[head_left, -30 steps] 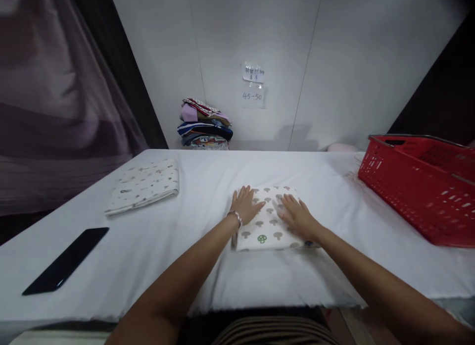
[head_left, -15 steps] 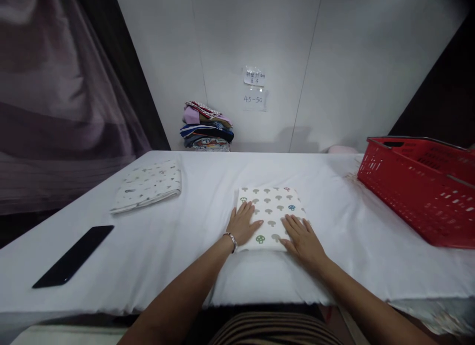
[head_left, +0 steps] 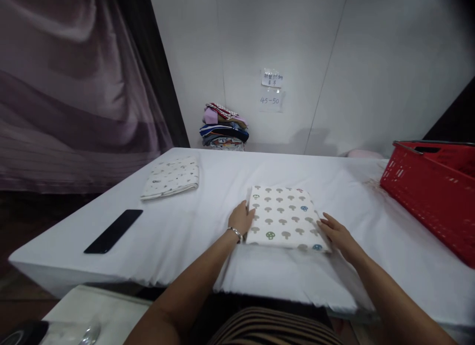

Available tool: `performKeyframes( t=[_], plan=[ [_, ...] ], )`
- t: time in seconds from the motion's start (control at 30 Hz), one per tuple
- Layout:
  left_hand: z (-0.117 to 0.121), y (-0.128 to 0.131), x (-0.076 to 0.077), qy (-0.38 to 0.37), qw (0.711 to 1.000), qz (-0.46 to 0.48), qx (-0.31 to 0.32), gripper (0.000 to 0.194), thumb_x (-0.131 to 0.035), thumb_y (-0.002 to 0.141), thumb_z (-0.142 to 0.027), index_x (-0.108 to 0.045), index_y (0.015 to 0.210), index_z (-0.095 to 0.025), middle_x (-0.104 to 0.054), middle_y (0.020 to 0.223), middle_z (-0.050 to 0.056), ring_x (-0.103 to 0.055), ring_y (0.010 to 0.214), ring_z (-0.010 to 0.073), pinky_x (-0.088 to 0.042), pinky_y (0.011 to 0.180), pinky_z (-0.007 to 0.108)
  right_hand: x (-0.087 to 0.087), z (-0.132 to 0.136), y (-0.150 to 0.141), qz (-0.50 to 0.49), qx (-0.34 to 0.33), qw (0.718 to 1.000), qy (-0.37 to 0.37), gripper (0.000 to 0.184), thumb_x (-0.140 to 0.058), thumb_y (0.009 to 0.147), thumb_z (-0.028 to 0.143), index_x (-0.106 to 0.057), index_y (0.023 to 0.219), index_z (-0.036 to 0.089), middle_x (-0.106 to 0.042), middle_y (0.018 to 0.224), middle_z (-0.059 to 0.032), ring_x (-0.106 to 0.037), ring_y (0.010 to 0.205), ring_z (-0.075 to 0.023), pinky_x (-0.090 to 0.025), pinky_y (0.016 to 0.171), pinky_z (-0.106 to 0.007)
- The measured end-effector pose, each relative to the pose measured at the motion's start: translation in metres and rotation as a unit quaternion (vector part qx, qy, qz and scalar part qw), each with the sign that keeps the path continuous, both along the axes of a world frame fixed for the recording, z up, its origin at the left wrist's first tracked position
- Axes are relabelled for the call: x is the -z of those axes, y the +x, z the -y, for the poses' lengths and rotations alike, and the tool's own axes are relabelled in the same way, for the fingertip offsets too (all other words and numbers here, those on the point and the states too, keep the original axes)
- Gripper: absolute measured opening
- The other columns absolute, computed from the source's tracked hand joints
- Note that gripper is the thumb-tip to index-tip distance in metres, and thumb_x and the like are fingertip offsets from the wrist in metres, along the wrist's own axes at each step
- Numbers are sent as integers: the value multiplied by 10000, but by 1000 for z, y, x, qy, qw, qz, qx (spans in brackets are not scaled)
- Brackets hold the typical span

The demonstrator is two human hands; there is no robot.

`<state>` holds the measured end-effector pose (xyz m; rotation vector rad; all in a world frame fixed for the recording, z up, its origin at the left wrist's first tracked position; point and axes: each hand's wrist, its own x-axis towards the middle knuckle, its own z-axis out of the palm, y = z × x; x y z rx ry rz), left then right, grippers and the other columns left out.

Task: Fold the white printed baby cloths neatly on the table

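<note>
A folded white cloth with a mushroom print (head_left: 284, 215) lies flat on the white table (head_left: 208, 226) in front of me. My left hand (head_left: 241, 220), a bracelet on its wrist, rests against the cloth's left edge with fingers curled onto it. My right hand (head_left: 336, 232) touches the cloth's right front corner, fingers stretched out and slightly apart. Neither hand lifts the cloth.
A second folded patterned cloth (head_left: 171, 176) lies at the table's far left. A black phone (head_left: 113, 230) sits near the left front edge. A red plastic basket (head_left: 434, 186) stands at the right. A stack of folded clothes (head_left: 223, 132) sits against the back wall.
Both hands slid off the top of the mushroom cloth toward me and outward to its left and right edges. The camera view turned left.
</note>
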<state>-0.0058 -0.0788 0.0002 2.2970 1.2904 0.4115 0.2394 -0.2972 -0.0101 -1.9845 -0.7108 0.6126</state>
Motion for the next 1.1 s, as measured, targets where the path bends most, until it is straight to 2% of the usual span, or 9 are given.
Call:
performKeyframes(
  t=[0.27,0.33,0.43,0.57,0.7,0.8,0.87,0.97,1.1],
  plan=[
    [11,6,-10,-56,998,23,-14,320,-493,836,-299,-500,1134,-183,-647,1063,62,-590,988,189,-428,830,272,-30,-31,17,-27,-63,997,39,853,-667,710,451,-280,1425,194,-645,1082,-134,-670,780,-244,-561,680,-386],
    [22,9,-10,-80,996,47,4,302,-532,810,-297,-512,1089,-184,-659,1011,54,-605,940,187,-442,792,268,-28,-31,36,-8,-49,998,32,874,-683,695,426,-268,1429,196,-645,1073,-122,-665,788,-237,-554,697,-386],
    [35,14,-8,-100,992,70,28,317,-568,783,-334,-510,1053,-180,-668,950,56,-619,879,196,-456,737,275,-18,-30,63,68,-56,995,-41,736,-665,700,421,-430,1346,158,-642,1081,-131,-640,906,-261,-515,814,-405],
    [32,14,-1,-120,990,75,17,314,-579,770,-370,-511,1019,-190,-670,874,34,-627,802,185,-461,700,275,-12,-27,64,231,-88,961,-122,591,-543,787,450,-499,1291,145,-589,1198,-151,-564,1076,-301,-432,935,-452],
    [18,13,-3,-119,991,65,-2,305,-557,788,-353,-522,1040,-184,-663,990,59,-623,892,188,-464,776,285,-23,-24,19,355,-148,921,-67,500,-419,861,433,-505,1282,178,-521,1303,-118,-479,1194,-277,-369,1013,-441],
    [8,23,-13,-33,997,68,-2,346,-487,837,-350,-504,1135,-174,-593,1187,92,-561,1074,197,-424,912,305,-32,-29,-34,380,-236,893,-38,527,-371,889,482,-437,1342,221,-431,1395,-78,-374,1290,-256,-294,1068,-461],
    [0,35,-19,44,995,74,54,391,-416,876,-350,-464,1220,-171,-490,1334,93,-444,1229,184,-338,1026,303,-32,-37,-69,401,-303,864,-37,575,-348,895,521,-358,1393,233,-350,1445,-71,-287,1339,-254,-217,1096,-493],
    [-14,51,-18,102,984,12,145,472,-347,899,-398,-387,1323,-195,-289,1484,52,-201,1376,186,-145,1133,367,-21,-46,-113,436,-369,820,-39,651,-377,875,560,-338,1404,183,-313,1455,-123,-242,1355,-276,-181,1099,-518],
    [-30,58,2,27,988,-76,132,557,-223,913,-464,-242,1413,-221,-188,1518,38,-153,1392,199,-120,1124,474,5,-47,-147,498,-370,784,5,704,-509,834,512,-341,1394,119,-255,1467,-183,-178,1368,-316,-178,1091,-545]
  ],
)
